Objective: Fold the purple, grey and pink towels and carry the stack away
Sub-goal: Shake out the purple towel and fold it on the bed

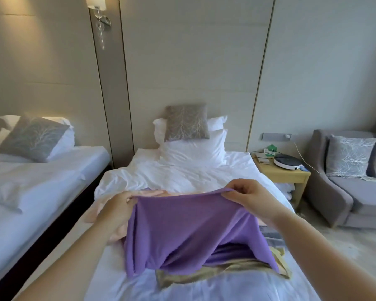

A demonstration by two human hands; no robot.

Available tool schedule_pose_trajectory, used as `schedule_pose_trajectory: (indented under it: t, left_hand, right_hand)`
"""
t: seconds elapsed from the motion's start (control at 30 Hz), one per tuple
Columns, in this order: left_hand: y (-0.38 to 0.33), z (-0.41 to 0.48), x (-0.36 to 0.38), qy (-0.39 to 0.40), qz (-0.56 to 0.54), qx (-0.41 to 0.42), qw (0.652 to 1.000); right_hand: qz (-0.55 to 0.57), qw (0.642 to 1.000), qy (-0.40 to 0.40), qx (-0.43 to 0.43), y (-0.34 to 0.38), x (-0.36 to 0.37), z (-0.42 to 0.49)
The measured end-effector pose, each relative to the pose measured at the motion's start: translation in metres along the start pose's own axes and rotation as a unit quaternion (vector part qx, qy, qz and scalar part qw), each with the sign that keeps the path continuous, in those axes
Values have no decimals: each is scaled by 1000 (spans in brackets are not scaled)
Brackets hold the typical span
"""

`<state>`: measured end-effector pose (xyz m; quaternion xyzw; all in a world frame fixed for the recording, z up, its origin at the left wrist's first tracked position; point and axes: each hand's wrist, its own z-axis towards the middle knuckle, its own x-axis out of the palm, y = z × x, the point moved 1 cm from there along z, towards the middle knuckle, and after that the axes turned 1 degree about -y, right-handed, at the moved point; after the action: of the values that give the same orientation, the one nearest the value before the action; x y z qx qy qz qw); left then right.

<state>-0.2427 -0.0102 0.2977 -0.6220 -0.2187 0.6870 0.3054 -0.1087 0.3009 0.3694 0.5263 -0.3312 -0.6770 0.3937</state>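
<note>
The left hand (117,206) and right hand (246,197) hold the purple towel (182,231) over the bed (182,177), fingers (237,188) pinching its top corners. Soft and limp, it seems best taken there.

Mostly hidden behind purple towel (182,231): pink towel (96,213). Only a strip of grey towel (271,234) shows, at right. Beneath the purple, tan cloth (178,278) partly covered. Fingers of left hand (115,208) tucked behind the hem. Right edge cuts armchair (345,192). Items on nightstand (287,174) too small to tell.
</note>
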Motion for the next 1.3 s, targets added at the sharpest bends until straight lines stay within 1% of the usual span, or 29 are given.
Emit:
schedule_pose_trajectory:
  t: [0.07,0.1,0.13,0.2,0.27,0.33,0.4,0.47,0.53,0.63,0.7,0.73,0.77,0.87,0.93,1.0,1.03,1.07,1.1,1.13,1.17,1.2,1.23,1.3]
  left_hand:
    - [-9,3,11,-7,-110,-30,993]
    - [-19,4,13,-4,-160,-30,987]
    - [-32,4,12,4,-202,-18,979]
    - [-62,-4,10,37,-260,36,964]
    - [-86,-19,12,73,-252,97,960]
    - [-97,-32,19,73,-199,145,966]
    - [-101,-41,26,89,-176,183,963]
    - [-104,-45,27,136,-190,199,952]
    - [-109,-46,25,181,-204,210,939]
    - [-114,-47,20,240,-207,219,923]
    - [-113,-46,14,249,-209,216,921]
    - [-111,-45,9,240,-210,213,923]
    - [-110,-43,5,224,-211,208,928]
    - [-104,-37,-8,180,-204,190,943]
    - [-102,-35,-15,167,-183,189,950]
    - [-99,-33,-20,144,-136,185,962]
    - [-98,-33,-20,133,-85,177,972]
    - [-97,-34,-19,125,-3,167,978]
    - [-96,-37,-15,119,96,158,976]
    - [-95,-39,-8,110,176,161,965]
    - [-95,-40,0,92,215,179,956]
    - [-97,-41,4,70,205,193,957]
    - [-100,-41,4,45,170,196,965]
    - [-106,-35,-3,-10,102,214,971]
  right_hand:
    - [28,999,16,17,-4,7,0]
    - [42,998,28,24,-5,9,0]
    - [45,997,46,30,-6,13,0]
    - [19,996,89,21,-6,24,-1]
    - [15,992,128,5,-4,37,-2]
    - [46,989,137,5,-6,48,0]
    - [78,993,91,22,-13,53,4]
    - [102,994,33,26,-17,53,12]
    - [101,995,21,1,-15,53,18]
    - [66,995,74,-21,-12,56,27]
    - [11,992,123,-19,-12,58,33]
    - [-8,989,145,-24,-13,59,35]
    - [-4,986,166,-28,-15,61,37]
    - [60,978,201,-9,-23,67,40]
    - [38,985,170,-16,-29,74,43]
    - [11,995,99,-30,-30,79,47]
    - [24,997,70,-34,-27,80,48]
    - [57,996,55,-35,-23,82,50]
    - [96,993,52,-35,-19,82,53]
    - [133,989,55,-35,-14,83,55]
    - [163,984,61,-35,-9,83,57]
    - [185,980,69,-33,-6,83,58]
    - [182,980,74,-34,-4,83,59]
    - [93,992,63,-54,-3,77,60]
